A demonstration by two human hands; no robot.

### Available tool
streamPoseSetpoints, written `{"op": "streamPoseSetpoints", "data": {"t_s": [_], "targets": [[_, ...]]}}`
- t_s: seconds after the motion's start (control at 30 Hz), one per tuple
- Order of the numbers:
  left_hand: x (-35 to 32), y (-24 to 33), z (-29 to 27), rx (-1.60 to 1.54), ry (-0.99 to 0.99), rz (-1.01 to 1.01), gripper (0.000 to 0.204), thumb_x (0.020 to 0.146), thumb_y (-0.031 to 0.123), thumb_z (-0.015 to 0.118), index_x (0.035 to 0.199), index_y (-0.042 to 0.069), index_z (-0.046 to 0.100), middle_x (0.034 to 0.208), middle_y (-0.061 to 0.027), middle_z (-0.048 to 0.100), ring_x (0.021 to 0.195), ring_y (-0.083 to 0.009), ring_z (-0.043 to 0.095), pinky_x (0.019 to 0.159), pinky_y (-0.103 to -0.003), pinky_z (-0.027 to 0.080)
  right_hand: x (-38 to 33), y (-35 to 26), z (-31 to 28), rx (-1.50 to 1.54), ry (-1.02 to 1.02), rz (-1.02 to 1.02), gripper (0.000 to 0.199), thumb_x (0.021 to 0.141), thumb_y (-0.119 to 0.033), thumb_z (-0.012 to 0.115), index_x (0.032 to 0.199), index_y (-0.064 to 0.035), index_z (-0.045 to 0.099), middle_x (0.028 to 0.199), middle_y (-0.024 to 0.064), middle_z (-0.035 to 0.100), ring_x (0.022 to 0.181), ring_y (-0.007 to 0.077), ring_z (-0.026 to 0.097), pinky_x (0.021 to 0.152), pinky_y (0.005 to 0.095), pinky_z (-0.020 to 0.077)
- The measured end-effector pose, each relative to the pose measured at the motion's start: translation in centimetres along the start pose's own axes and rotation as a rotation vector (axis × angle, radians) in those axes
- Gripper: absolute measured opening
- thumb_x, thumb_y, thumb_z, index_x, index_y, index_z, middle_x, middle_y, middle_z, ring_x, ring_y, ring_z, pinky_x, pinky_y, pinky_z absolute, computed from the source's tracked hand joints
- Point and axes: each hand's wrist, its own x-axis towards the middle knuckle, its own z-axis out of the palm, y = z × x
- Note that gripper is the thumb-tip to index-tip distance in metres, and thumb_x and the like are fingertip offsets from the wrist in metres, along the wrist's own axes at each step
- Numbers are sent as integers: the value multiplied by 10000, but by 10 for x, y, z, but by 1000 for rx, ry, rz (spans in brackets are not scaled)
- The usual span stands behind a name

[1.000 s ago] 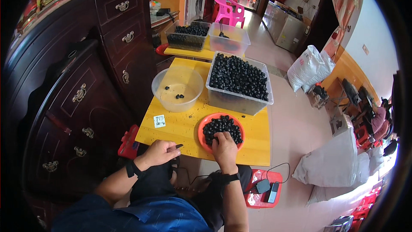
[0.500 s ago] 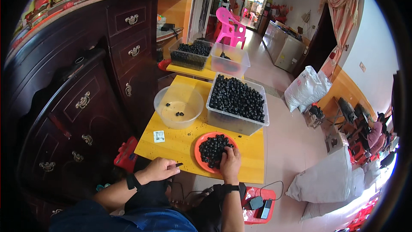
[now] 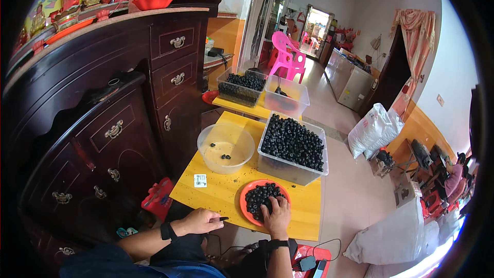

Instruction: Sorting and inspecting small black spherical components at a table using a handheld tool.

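Note:
My left hand [image 3: 200, 222] is closed on a short, dark, pen-like tool [image 3: 224, 219] near the front edge of the yellow table [image 3: 188, 195]. Its kind is too small to make out. My right hand [image 3: 278, 217] reaches over a red-orange plate [image 3: 243, 207], fingers apart, their tips among small round black pieces [image 3: 257, 198], several with a hole in the middle. Behind the plate stands a square clear tub [image 3: 288, 171] heaped with the same pieces. A round clear bowl [image 3: 242, 160] to its left has a few on its bottom.
A small white printed card [image 3: 200, 180] lies on the table's left. Further back are a clear tub of black pieces [image 3: 244, 83] and another clear tub [image 3: 293, 100]. A dark cabinet [image 3: 123, 123] borders the left. White sacks [image 3: 373, 131] stand right; a red stool [image 3: 321, 254] holds devices.
The view has shifted, so the scene sits lower and slightly to the right. My right hand's fingers have spread further over the pieces on the plate. My left hand keeps the dark tool.

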Motion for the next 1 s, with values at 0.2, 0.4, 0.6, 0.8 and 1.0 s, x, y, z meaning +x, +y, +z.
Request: {"op": "streamPoseSetpoints", "data": {"t_s": [0.2, 0.4, 0.6, 0.8, 1.0], "targets": [[-1, 4, 3, -115, 65, 59, 293, 861, 229, 706, 746, 20, 536, 584, -56, 494, 526, -188, 488, 521, -352, 388, 3, 1, -1, -20, 10, -16, 352, 824, -295, 717, 1112, -105, 649, 1133, 139, 571, 1044, 333, 542, 939, 445, 435], [-3, -2, 6, -145, 22, 41, 288, 865, 230, 698, 759, 11, 544, 597, -60, 510, 539, -189, 499, 530, -353, 397, 7, 12, -3, 10, 18, 9, 275, 859, -238, 685, 1088, -95, 633, 1073, 149, 567, 1021, 351, 547, 895, 445, 458], [-1, -11, 11, -56, -56, 73, 174, 935, 121, 628, 879, -42, 612, 738, -49, 641, 694, -127, 668, 649, -279, 546, 10, 23, -6, 11, 39, 41, 171, 870, -200, 671, 983, -79, 626, 993, 159, 581, 960, 369, 578, 839, 443, 484], [-1, 3, 8, -23, -42, 80, 201, 904, 168, 666, 962, -23, 642, 719, -77, 620, 655, -139, 613, 635, -310, 509, 17, 19, -11, 17, 29, 44, 151, 886, -199, 655, 977, -84, 622, 948, 152, 615, 890, 372, 619, 762, 460, 508], [-1, 11, 3, -17, -35, 67, 269, 880, 252, 685, 861, -10, 631, 699, -92, 617, 634, -215, 606, 622, -349, 484, 20, 9, -13, 30, 8, 18, 212, 892, -244, 659, 1034, -89, 635, 960, 156, 642, 860, 358, 645, 734, 444, 531]]}}
